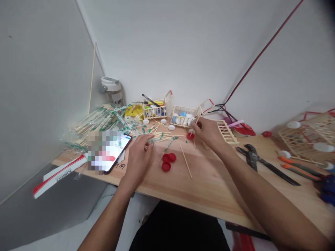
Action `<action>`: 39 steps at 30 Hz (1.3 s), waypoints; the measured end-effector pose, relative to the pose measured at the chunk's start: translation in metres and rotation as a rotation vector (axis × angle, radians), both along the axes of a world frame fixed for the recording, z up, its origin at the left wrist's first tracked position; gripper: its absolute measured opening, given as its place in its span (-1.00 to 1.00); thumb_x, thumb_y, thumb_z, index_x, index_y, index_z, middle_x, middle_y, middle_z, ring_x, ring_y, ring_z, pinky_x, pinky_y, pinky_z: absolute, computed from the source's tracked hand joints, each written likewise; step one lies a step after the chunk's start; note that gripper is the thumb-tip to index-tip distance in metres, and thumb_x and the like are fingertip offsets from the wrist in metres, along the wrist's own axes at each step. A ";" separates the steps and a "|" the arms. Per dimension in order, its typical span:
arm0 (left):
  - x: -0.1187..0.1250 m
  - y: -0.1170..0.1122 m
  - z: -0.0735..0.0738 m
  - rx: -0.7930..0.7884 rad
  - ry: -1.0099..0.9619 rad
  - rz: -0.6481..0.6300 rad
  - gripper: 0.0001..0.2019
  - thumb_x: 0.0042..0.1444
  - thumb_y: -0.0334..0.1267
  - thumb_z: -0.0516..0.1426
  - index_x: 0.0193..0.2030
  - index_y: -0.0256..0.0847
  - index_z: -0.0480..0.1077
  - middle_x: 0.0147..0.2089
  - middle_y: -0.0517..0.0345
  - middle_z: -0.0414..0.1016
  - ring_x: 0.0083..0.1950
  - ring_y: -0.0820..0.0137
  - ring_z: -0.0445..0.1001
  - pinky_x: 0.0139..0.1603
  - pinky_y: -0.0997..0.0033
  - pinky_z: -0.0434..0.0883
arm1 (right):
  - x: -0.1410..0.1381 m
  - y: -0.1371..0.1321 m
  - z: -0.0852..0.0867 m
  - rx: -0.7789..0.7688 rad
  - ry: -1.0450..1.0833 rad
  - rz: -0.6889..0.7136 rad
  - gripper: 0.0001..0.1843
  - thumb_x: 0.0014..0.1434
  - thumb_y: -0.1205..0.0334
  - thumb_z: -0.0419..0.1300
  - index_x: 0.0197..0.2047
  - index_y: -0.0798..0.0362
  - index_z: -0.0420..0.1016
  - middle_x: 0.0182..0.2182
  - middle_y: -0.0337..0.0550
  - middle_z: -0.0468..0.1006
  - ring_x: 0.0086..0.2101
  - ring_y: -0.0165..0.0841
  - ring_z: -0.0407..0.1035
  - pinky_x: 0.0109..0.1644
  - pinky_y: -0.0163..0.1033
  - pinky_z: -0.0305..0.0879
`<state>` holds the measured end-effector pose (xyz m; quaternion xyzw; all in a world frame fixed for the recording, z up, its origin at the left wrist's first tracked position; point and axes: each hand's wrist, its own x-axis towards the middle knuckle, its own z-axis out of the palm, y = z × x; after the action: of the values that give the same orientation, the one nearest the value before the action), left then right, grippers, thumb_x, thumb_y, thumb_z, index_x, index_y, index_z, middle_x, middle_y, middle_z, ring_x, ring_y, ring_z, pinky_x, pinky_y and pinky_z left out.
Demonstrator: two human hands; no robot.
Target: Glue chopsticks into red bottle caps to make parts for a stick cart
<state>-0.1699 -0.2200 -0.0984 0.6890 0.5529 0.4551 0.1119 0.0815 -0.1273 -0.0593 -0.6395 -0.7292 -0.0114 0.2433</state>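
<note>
My right hand (208, 131) is closed, its fingertips pinching a thin wooden stick (194, 129) that slants down. At the stick's lower end is a red bottle cap (190, 136); I cannot tell whether the two are joined. My left hand (138, 153) lies on the table beside the phone, fingers loosely apart, near clear and green wrappers (157, 138). Between my hands sit several red caps (166, 167) in a cluster. A loose stick (185, 161) lies to their right. Behind my right hand stands a small stick-built cart (184, 111) holding blue and white caps.
Wrapped chopsticks (91, 127) pile up at the left, near a phone (117, 153) and a lidded cup (112, 91). A second cart (155, 111) holds pens. Rightward lie a slatted stick panel (227, 132), black pliers (252, 158), orange-handled pliers (300, 168) and more stick frames (300, 139).
</note>
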 end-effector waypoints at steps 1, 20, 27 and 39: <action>0.002 -0.002 -0.001 -0.001 -0.003 -0.013 -0.73 0.16 -0.43 0.04 -0.02 -0.19 0.42 -0.02 0.06 0.49 -0.16 0.39 0.45 -0.12 0.37 0.44 | 0.000 0.002 -0.002 -0.004 -0.005 -0.002 -0.78 0.15 0.19 0.06 -0.45 0.07 0.42 -0.51 -0.09 0.50 -0.51 -0.34 0.25 -0.42 -0.26 -0.04; 0.018 -0.014 -0.014 -0.084 0.016 -0.078 -0.82 0.17 -0.38 0.10 -0.14 -0.16 0.49 -0.05 0.09 0.50 0.00 0.32 0.46 0.01 0.27 0.44 | 0.002 0.017 -0.015 -0.032 0.029 0.036 -0.77 0.16 0.16 0.09 -0.44 0.08 0.44 -0.51 -0.15 0.51 -0.48 -0.37 0.28 -0.38 -0.28 0.03; 0.021 -0.015 -0.011 -0.070 0.051 -0.071 -0.83 0.13 -0.39 0.14 -0.14 -0.17 0.48 -0.08 0.10 0.51 0.00 0.31 0.45 0.07 0.24 0.40 | 0.002 0.013 -0.007 -0.051 0.052 0.034 -0.80 0.14 0.19 0.11 -0.42 0.08 0.48 -0.51 -0.14 0.53 -0.50 -0.36 0.31 -0.41 -0.28 0.03; 0.024 -0.014 -0.012 -0.066 0.089 -0.093 -0.81 0.14 -0.38 0.11 -0.13 -0.15 0.46 -0.11 0.12 0.52 -0.03 0.30 0.44 0.03 0.25 0.39 | 0.010 -0.004 0.007 -0.054 0.055 0.010 -0.82 0.13 0.20 0.13 -0.38 0.08 0.51 -0.49 -0.12 0.54 -0.46 -0.33 0.34 -0.39 -0.26 0.07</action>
<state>-0.1462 -0.2341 -0.1101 0.7295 0.5394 0.3998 0.1306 0.0910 -0.1314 -0.0518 -0.6424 -0.7254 0.0271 0.2458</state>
